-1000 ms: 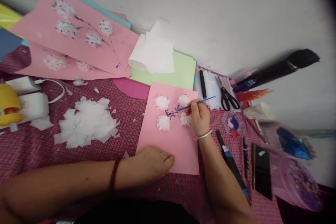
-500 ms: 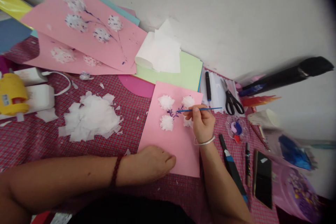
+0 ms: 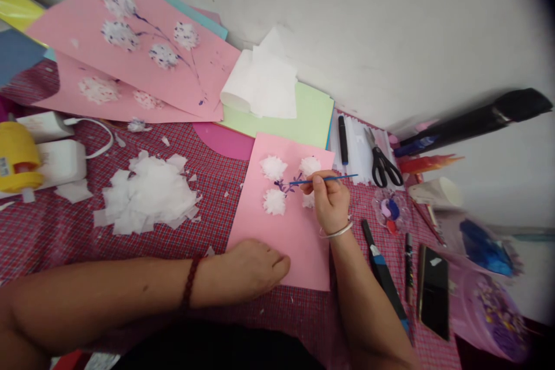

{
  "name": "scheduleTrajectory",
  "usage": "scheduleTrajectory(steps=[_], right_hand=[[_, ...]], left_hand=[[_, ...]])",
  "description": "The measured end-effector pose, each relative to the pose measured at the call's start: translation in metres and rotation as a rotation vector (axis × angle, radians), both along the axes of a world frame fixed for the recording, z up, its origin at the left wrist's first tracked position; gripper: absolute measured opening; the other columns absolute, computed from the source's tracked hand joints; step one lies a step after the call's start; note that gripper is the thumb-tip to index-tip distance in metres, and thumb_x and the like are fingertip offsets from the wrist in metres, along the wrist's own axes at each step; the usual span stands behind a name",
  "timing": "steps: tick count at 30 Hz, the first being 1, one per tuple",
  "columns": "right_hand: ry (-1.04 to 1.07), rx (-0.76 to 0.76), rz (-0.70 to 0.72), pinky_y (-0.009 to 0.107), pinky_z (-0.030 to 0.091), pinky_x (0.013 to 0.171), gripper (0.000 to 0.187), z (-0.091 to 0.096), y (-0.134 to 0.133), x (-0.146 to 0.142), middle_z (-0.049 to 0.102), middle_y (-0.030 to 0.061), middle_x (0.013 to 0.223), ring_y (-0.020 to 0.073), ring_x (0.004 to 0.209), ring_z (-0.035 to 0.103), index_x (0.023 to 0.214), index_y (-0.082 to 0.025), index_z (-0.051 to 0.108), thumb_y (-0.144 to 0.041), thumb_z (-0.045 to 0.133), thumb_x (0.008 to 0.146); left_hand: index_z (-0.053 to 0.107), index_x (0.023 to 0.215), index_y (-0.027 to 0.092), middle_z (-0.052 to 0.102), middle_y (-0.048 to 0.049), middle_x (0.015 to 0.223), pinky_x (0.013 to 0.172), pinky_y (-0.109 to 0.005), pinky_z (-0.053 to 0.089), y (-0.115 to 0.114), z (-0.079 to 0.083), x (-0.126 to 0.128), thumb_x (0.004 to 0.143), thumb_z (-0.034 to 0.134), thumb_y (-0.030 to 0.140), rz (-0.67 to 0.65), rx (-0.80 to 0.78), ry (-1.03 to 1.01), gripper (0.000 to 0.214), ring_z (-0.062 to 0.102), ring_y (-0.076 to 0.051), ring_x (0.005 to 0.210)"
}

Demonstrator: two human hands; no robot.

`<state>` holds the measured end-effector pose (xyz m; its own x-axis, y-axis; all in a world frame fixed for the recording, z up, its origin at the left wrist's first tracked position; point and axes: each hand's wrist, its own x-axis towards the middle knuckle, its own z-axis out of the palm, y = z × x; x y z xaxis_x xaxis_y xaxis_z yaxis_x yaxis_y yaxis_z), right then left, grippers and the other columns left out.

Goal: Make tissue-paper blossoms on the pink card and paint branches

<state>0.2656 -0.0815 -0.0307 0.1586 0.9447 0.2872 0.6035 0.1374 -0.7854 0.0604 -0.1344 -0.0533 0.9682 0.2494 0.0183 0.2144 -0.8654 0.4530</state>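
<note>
My right hand (image 3: 332, 202) pinches a thin blue paintbrush (image 3: 323, 180). The brush tip meets the purple painted stems and leaves (image 3: 288, 184) on a pink paper sheet (image 3: 281, 243). White crumpled-tissue flowers (image 3: 274, 202) surround these stems; my right hand partly covers one at the right. My left hand (image 3: 249, 270) rests on the lower left of the sheet, fingers curled in and nothing seen in them. To the right lies a clear palette (image 3: 391, 212) with blue, lilac and red paint.
At left lie a heap of white tissue pieces (image 3: 147, 196) and a yellow device (image 3: 19, 159) beside white chargers. Finished pink sheets (image 3: 173, 87) and a tissue roll (image 3: 240, 84) sit at the back. Scissors (image 3: 381, 165), a box cutter (image 3: 385, 283) and a phone (image 3: 433, 292) lie right.
The brush and my right hand have shifted slightly left, the tip still at the purple stems. My left hand stays in place on the sheet. The whole view has moved a little.
</note>
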Motion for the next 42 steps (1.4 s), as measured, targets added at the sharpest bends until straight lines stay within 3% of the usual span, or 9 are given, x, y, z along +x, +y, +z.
scheduleTrajectory(steps=[9, 24, 34, 39, 42], right_hand=[[0.314, 0.075, -0.117, 0.023, 0.041, 0.046, 0.024, -0.005, 0.001, 0.007, 0.063, -0.0016, 0.061, 0.0101, 0.047, 0.055, 0.079, -0.018, 0.06, -0.035, 0.048, 0.092], [0.196, 0.053, -0.058, 0.025, 0.044, 0.052, 0.023, -0.008, -0.003, 0.002, 0.063, -0.0007, 0.066, 0.0111, 0.054, 0.059, 0.079, -0.018, 0.06, -0.03, 0.046, 0.093], [-0.155, 0.048, -0.002, 0.025, 0.046, 0.057, 0.021, 0.004, -0.006, 0.002, 0.063, -0.0024, 0.063, 0.0115, 0.055, 0.061, 0.079, -0.02, 0.059, -0.025, 0.044, 0.093], [-0.1, 0.033, 0.006, 0.025, 0.045, 0.056, 0.02, 0.004, -0.007, 0.003, 0.062, -0.0024, 0.062, 0.0112, 0.054, 0.06, 0.079, -0.02, 0.06, -0.026, 0.046, 0.092], [0.063, 0.047, -0.084, 0.025, 0.042, 0.052, 0.024, 0.005, -0.006, 0.005, 0.059, -0.0026, 0.06, 0.0106, 0.051, 0.056, 0.074, -0.019, 0.06, -0.029, 0.046, 0.092]], left_hand=[[0.051, 0.103, 0.015, 0.064, -0.006, 0.087, 0.059, -0.031, 0.041, 0.0, -0.001, -0.002, 0.086, 0.052, 0.014, -0.006, -0.001, -0.03, 0.016, 0.059, -0.017, 0.071], [0.05, 0.102, 0.015, 0.063, -0.0055, 0.084, 0.06, -0.03, 0.044, -0.001, -0.004, -0.001, 0.087, 0.053, 0.016, -0.001, -0.002, -0.036, 0.015, 0.059, -0.017, 0.07], [0.051, 0.103, 0.015, 0.063, -0.005, 0.084, 0.06, -0.03, 0.041, -0.001, -0.004, -0.001, 0.089, 0.052, 0.019, 0.009, 0.002, -0.021, 0.015, 0.058, -0.017, 0.07], [0.052, 0.103, 0.015, 0.063, -0.0055, 0.084, 0.061, -0.03, 0.04, -0.001, -0.002, -0.001, 0.088, 0.052, 0.018, 0.006, 0.003, -0.016, 0.016, 0.058, -0.017, 0.071], [0.052, 0.101, 0.016, 0.063, -0.005, 0.083, 0.06, -0.03, 0.041, 0.0, -0.002, -0.002, 0.087, 0.052, 0.017, 0.011, 0.004, -0.023, 0.014, 0.058, -0.017, 0.07]])
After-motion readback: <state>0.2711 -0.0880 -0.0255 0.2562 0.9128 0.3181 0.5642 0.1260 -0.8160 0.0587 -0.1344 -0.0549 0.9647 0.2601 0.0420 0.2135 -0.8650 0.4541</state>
